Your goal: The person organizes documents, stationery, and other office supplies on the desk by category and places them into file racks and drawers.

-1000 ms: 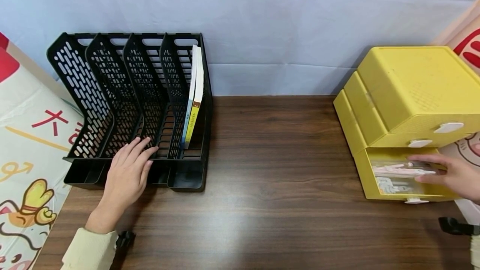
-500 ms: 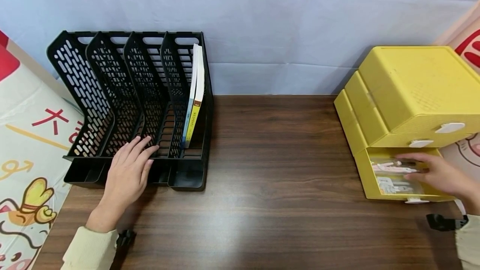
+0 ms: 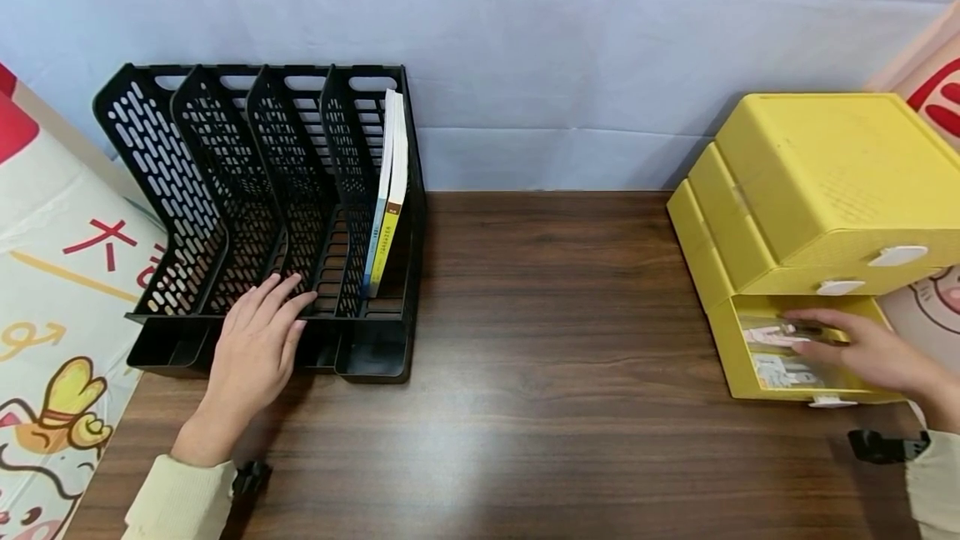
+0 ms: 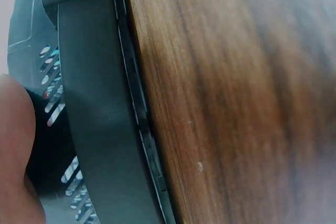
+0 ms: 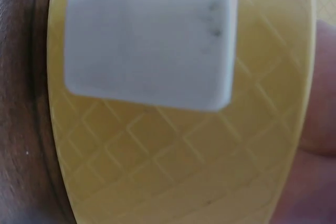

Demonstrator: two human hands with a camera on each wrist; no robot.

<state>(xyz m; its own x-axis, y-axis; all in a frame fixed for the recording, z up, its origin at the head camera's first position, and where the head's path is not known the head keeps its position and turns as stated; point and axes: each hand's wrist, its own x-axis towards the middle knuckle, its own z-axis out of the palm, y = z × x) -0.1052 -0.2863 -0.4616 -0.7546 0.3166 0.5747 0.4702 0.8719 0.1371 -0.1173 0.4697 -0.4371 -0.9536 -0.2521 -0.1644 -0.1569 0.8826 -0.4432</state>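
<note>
My left hand (image 3: 255,344) rests on the front edge of the black file rack (image 3: 375,319), its fingers reaching over the lip. In the left wrist view, part of that hand (image 4: 16,156) is beside the rack's front wall (image 4: 100,103). At the right, my right hand (image 3: 870,348) reaches into the pulled-out bottom drawer (image 3: 720,348) of a yellow drawer unit (image 3: 847,165). Thumb and forefinger are apart above pale pink pens (image 3: 772,335), with something dark between them. Whether they touch it is unclear. Small white items (image 3: 780,372) lie in front. The right wrist view shows the drawer's white handle (image 5: 149,40).
Two thin books, one with a yellow spine (image 3: 385,250), lean in the rack's rightmost slot. Brown wooden tabletop (image 3: 555,340) separates rack and drawer unit. A pale cloth (image 3: 525,65) hangs behind. The upper two drawers, with white handles (image 3: 898,255), are closed.
My right hand has moved left and farther over the drawer's contents, its fingertips covering more of the pens. The left hand stays in place on the rack.
</note>
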